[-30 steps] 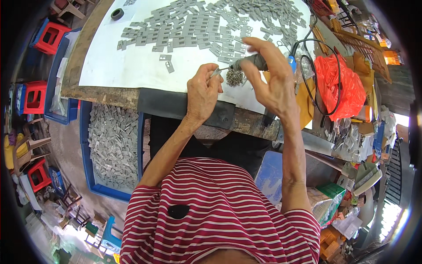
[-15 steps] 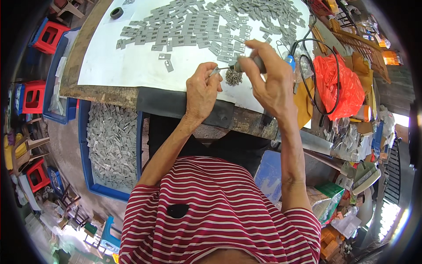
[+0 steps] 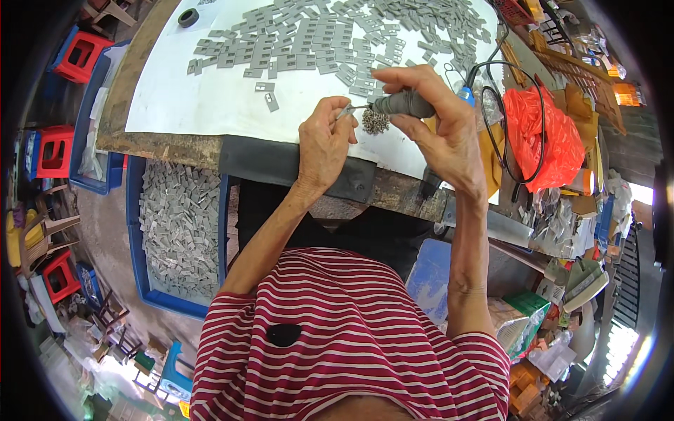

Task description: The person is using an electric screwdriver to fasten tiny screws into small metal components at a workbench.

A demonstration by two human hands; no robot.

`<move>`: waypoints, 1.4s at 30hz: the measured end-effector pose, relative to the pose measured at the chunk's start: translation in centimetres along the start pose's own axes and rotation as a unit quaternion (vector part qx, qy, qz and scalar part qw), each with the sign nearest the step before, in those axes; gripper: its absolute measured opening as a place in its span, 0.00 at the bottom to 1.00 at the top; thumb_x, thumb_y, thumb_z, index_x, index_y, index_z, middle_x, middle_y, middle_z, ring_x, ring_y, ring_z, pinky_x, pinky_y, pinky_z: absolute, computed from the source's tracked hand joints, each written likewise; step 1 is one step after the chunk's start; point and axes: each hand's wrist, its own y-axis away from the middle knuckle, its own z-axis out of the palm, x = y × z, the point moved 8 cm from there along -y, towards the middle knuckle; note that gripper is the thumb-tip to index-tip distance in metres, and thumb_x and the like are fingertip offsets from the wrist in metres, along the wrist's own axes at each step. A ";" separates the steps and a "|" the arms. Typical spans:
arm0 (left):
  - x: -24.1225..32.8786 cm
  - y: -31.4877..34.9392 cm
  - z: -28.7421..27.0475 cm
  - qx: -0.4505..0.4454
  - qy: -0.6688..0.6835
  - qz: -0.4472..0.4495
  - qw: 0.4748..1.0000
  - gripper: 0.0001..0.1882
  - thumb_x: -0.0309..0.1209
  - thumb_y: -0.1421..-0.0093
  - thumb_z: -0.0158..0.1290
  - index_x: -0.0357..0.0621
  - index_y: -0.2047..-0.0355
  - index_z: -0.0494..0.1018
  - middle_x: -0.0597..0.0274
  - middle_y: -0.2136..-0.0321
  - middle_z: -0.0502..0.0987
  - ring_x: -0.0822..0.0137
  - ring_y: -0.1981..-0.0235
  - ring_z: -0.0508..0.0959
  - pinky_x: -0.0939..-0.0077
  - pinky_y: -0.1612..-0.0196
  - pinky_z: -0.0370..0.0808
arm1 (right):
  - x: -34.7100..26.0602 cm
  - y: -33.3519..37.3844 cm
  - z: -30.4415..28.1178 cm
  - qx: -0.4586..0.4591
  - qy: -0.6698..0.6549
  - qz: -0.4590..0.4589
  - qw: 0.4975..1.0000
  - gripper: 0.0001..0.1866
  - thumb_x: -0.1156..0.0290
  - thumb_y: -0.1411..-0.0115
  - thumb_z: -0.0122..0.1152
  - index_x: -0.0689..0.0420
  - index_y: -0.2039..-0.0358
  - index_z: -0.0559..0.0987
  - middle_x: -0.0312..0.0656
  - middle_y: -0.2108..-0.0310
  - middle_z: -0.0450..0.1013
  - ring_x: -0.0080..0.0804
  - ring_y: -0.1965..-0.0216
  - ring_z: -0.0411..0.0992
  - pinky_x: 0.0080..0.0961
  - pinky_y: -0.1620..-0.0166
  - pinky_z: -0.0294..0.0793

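Workshop floor spreads beneath a worktable topped with white paper, spanning 10 to 2 o'clock. Should the right hand, at 2 o'clock, push off-line, the screwdriver could skid into the left hand, at 12; a drooping handle could scatter screws. The right arches around the handle, fingers spread, thumb beneath, its firmness impossible to tell. The left, wrist lowered toward 6 o'clock, pinches a small grey piece at the screwdriver's tip, the screws heaped just beside it, toward 4.
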 end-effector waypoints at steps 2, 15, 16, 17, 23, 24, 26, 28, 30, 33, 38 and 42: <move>-0.1 0.1 -0.2 0.002 0.002 -0.002 1.000 0.11 0.22 0.44 0.42 0.29 0.60 0.65 0.57 0.77 0.73 0.76 0.80 0.71 0.83 0.77 0.69 | 0.0 -0.2 0.1 -0.003 -0.027 -0.033 0.999 0.18 0.78 0.55 0.59 0.60 0.60 0.73 0.44 0.69 0.69 0.33 0.67 0.70 0.24 0.67 0.68; 0.1 0.0 0.0 -0.005 0.005 -0.008 1.000 0.12 0.22 0.44 0.43 0.29 0.60 0.65 0.56 0.77 0.73 0.76 0.80 0.70 0.83 0.77 0.70 | -1.0 0.3 0.2 0.008 0.068 -0.058 0.996 0.20 0.78 0.56 0.59 0.57 0.59 0.73 0.44 0.70 0.68 0.39 0.61 0.65 0.33 0.60 0.65; 0.1 0.0 0.1 -0.006 0.005 -0.008 1.000 0.12 0.22 0.44 0.43 0.29 0.60 0.65 0.56 0.77 0.73 0.76 0.80 0.70 0.83 0.77 0.70 | -1.2 0.6 -0.2 0.041 0.084 -0.044 0.995 0.19 0.77 0.56 0.59 0.58 0.59 0.73 0.44 0.70 0.68 0.39 0.63 0.66 0.32 0.61 0.66; 0.1 0.0 0.1 -0.004 0.007 -0.006 1.000 0.12 0.22 0.44 0.42 0.29 0.60 0.65 0.56 0.77 0.73 0.76 0.80 0.71 0.83 0.76 0.70 | -0.9 0.7 -0.3 0.029 0.137 0.023 0.990 0.16 0.78 0.54 0.60 0.59 0.61 0.74 0.44 0.69 0.69 0.38 0.65 0.69 0.29 0.63 0.68; 0.0 0.1 -0.2 -0.005 0.012 -0.010 1.000 0.13 0.23 0.44 0.42 0.28 0.59 0.65 0.55 0.77 0.74 0.76 0.80 0.71 0.82 0.75 0.71 | -0.5 2.0 -0.2 0.007 0.068 0.018 0.997 0.15 0.81 0.54 0.59 0.61 0.62 0.74 0.44 0.68 0.70 0.35 0.68 0.71 0.25 0.66 0.69; 0.0 0.1 -0.2 -0.004 0.017 -0.010 1.000 0.13 0.23 0.44 0.42 0.28 0.59 0.65 0.54 0.77 0.74 0.76 0.79 0.71 0.82 0.75 0.71 | -0.4 2.3 -0.3 0.009 0.057 0.036 0.998 0.15 0.82 0.54 0.59 0.61 0.62 0.74 0.43 0.67 0.70 0.34 0.68 0.71 0.24 0.66 0.69; 0.1 0.0 -0.2 -0.006 0.018 -0.012 1.000 0.13 0.23 0.44 0.43 0.28 0.59 0.65 0.54 0.77 0.74 0.76 0.79 0.71 0.82 0.74 0.71 | -0.2 3.1 -0.8 0.023 0.052 0.042 0.998 0.15 0.82 0.54 0.59 0.61 0.62 0.74 0.43 0.66 0.70 0.34 0.67 0.71 0.23 0.65 0.69; 0.2 0.0 0.0 -0.009 0.020 -0.013 1.000 0.13 0.23 0.44 0.43 0.28 0.59 0.65 0.54 0.77 0.74 0.76 0.79 0.71 0.82 0.74 0.71 | 0.3 4.2 -1.2 0.037 0.047 0.049 0.997 0.16 0.83 0.54 0.59 0.60 0.62 0.74 0.43 0.65 0.70 0.33 0.66 0.70 0.23 0.64 0.68; 0.1 0.0 0.0 -0.015 0.028 -0.018 0.999 0.14 0.23 0.44 0.43 0.27 0.58 0.65 0.55 0.77 0.74 0.76 0.78 0.71 0.83 0.74 0.70 | 1.5 5.4 -1.6 0.083 0.031 0.073 0.993 0.16 0.82 0.54 0.59 0.61 0.62 0.74 0.42 0.64 0.70 0.30 0.64 0.70 0.21 0.62 0.68; -0.3 -0.1 -0.1 -0.017 0.069 -0.025 0.997 0.15 0.24 0.44 0.44 0.28 0.58 0.64 0.55 0.77 0.73 0.76 0.78 0.71 0.84 0.75 0.69 | 3.4 7.0 -1.4 0.126 -0.047 0.125 0.983 0.15 0.81 0.52 0.60 0.62 0.61 0.74 0.40 0.64 0.70 0.26 0.62 0.69 0.19 0.60 0.67; -0.8 -0.6 -0.3 -0.040 0.129 -0.024 0.990 0.14 0.25 0.42 0.46 0.27 0.58 0.64 0.54 0.73 0.74 0.76 0.77 0.71 0.86 0.74 0.67 | 4.3 8.5 -0.8 0.168 -0.074 0.182 0.966 0.14 0.79 0.50 0.60 0.62 0.61 0.74 0.37 0.63 0.70 0.22 0.61 0.68 0.17 0.59 0.66; -0.6 -0.7 -0.3 -0.043 0.175 -0.023 0.983 0.14 0.26 0.42 0.47 0.27 0.58 0.64 0.52 0.72 0.74 0.75 0.77 0.72 0.85 0.74 0.68 | 4.6 9.1 0.1 0.173 -0.118 0.201 0.957 0.15 0.77 0.49 0.61 0.61 0.60 0.74 0.36 0.62 0.70 0.21 0.61 0.67 0.16 0.58 0.65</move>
